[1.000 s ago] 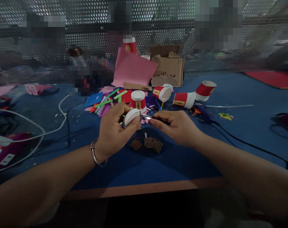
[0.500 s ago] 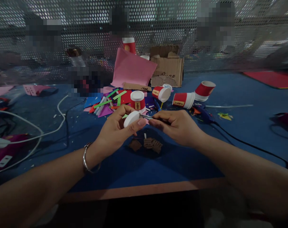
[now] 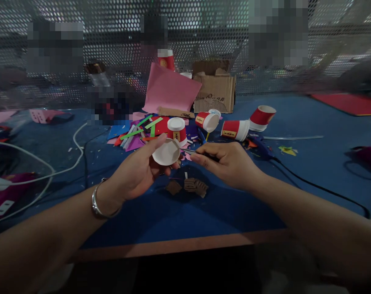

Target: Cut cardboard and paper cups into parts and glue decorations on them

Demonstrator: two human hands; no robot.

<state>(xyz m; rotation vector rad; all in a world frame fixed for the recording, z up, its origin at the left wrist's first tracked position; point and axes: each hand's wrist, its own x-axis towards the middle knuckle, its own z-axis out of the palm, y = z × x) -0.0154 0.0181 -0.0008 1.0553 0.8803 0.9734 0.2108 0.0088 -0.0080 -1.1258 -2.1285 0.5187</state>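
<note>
A shallow white paper cup piece (image 3: pixel 166 152) is in my left hand (image 3: pixel 142 165), its round opening turned towards me. The thumb lies along its upper rim and the fingers support it from below. My right hand (image 3: pixel 226 161) is closed around a slim tool with a pointed metal blade (image 3: pixel 187 151); most of its dark handle is hidden by the fingers. The tip points left, at the right edge of the cup piece; whether it touches, I cannot tell. Just behind stands an upside-down red and white paper cup (image 3: pixel 176 131). Brown corrugated cardboard scraps (image 3: pixel 196 186) lie below my hands.
Coloured paper strips (image 3: pixel 136 132) are heaped behind my left hand. Red paper cups (image 3: pixel 234 130) and a blue glue gun (image 3: pixel 260 147) with a black cord lie to the right. A cardboard box (image 3: pixel 214 94) and pink sheet (image 3: pixel 171 87) stand before a perforated metal screen (image 3: pixel 185 32).
My left hand has turned the cup piece so that its opening faces me, and the thumb has moved to its top rim. The right hand with the tool has hardly moved.
</note>
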